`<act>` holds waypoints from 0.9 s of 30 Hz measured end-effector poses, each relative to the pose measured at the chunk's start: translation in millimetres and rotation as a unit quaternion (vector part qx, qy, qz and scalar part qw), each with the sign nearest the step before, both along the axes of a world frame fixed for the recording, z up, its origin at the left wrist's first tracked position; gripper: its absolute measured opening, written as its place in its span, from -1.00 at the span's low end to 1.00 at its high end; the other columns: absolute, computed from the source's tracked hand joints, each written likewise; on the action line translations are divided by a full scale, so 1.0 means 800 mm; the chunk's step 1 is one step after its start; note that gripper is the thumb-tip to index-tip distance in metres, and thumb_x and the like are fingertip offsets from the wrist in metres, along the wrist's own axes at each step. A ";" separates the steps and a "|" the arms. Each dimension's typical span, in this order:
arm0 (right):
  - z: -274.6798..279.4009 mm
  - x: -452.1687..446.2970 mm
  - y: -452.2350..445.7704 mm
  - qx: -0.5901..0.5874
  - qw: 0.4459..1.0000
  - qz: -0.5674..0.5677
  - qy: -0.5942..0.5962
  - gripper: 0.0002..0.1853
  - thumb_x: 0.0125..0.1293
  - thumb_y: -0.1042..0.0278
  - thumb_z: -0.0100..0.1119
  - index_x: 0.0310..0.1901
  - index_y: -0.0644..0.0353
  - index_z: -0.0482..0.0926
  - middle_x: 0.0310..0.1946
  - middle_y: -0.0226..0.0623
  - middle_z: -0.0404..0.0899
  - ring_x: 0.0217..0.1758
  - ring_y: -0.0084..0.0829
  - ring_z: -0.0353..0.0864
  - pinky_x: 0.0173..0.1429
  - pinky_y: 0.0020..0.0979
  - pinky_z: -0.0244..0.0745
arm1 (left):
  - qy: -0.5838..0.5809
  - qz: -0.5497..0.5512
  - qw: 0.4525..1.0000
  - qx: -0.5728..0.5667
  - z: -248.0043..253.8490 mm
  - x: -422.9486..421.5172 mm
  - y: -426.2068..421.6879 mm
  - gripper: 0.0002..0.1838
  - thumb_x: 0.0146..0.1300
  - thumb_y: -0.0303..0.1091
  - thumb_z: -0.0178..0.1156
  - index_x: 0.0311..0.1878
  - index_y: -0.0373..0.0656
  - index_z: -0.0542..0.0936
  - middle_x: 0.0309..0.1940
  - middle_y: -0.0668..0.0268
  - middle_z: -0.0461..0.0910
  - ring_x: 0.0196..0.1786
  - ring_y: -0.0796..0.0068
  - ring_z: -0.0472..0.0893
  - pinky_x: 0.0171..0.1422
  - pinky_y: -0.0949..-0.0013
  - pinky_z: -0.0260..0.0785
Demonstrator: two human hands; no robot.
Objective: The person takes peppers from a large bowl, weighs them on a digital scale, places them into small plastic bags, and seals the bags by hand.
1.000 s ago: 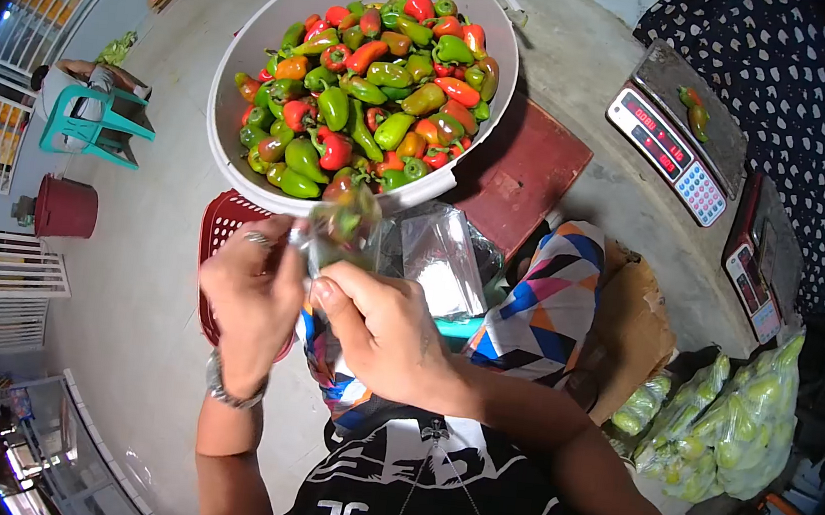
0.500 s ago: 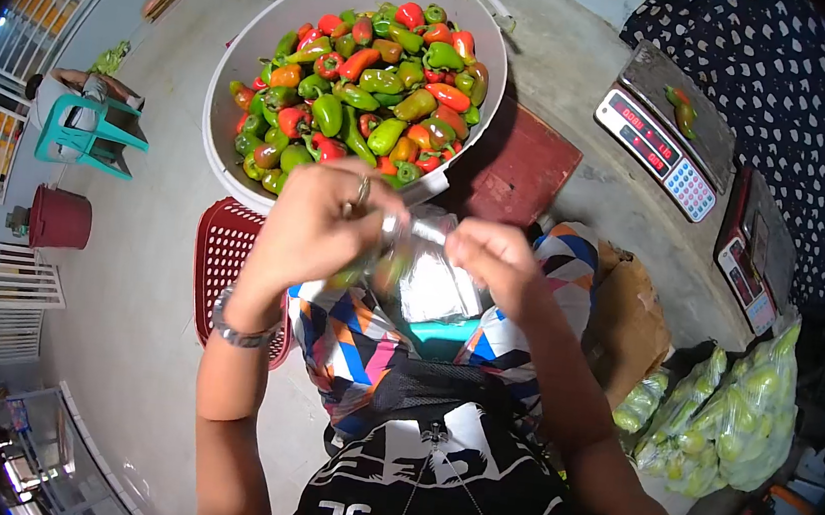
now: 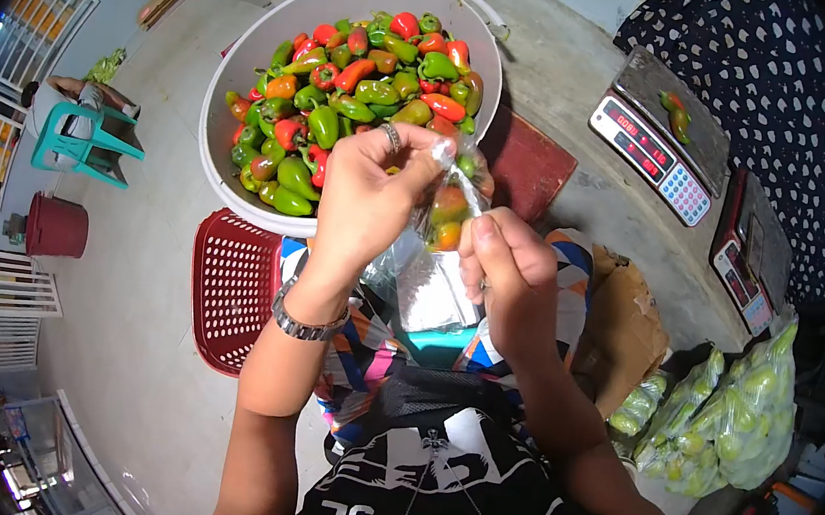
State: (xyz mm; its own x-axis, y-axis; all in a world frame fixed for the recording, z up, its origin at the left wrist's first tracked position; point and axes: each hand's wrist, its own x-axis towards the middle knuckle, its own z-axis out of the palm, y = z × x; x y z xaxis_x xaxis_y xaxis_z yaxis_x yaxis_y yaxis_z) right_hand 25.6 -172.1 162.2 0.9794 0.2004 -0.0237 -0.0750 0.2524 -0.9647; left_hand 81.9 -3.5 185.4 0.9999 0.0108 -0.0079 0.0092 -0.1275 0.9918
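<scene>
Glossy, rounded peppers (image 3: 449, 204) fill a thin, clear bag (image 3: 463, 188); the left hand's (image 3: 370, 188) grip pinches its twisted neck, the bent right hand's (image 3: 509, 268) closes on taut plastic.

The peppers (image 3: 323, 127) look smooth and glossy in a matt, pale plastic tub (image 3: 229, 77). Below the tub is a perforated red plastic basket (image 3: 219, 313); to its right, crinkled, shiny clear plastic bags (image 3: 735, 422), a creased matt brown paper bag (image 3: 625, 310), and dark patterned cloth (image 3: 770, 104).
</scene>
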 end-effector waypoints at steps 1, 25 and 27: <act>0.000 -0.001 0.006 0.021 1.000 -0.007 0.004 -0.65 0.66 0.20 -0.01 -0.29 0.22 0.55 -0.59 -0.51 0.41 -0.52 -0.71 0.32 -0.39 -0.55 0.24 | 0.009 0.006 1.000 0.013 -0.001 -0.001 -0.002 -0.86 0.47 -0.36 0.33 -0.10 -0.24 0.72 -0.28 0.47 0.72 -0.28 0.73 0.61 -0.23 0.54 0.45; -0.047 0.000 0.024 0.467 0.873 0.060 0.131 -0.78 0.61 0.19 0.11 0.05 0.16 0.49 -0.49 -0.43 0.47 -0.56 -0.56 0.40 -0.46 -0.52 0.24 | 0.020 -0.168 0.985 -0.037 0.052 -0.007 -0.047 -0.88 0.30 -0.51 0.28 -0.14 -0.29 0.70 -0.38 0.27 0.70 -0.27 0.50 0.69 -0.12 0.30 0.54; -0.088 0.016 0.016 0.474 0.848 0.236 0.018 -0.71 0.55 0.13 0.19 0.05 0.18 0.50 -0.48 -0.42 0.49 -0.49 -0.57 0.45 -0.39 -0.49 0.31 | -0.103 -0.350 0.929 -0.054 0.034 0.000 -0.026 -0.88 0.32 -0.48 0.35 -0.12 -0.27 0.72 -0.28 0.35 0.76 -0.18 0.64 0.68 0.01 0.42 0.55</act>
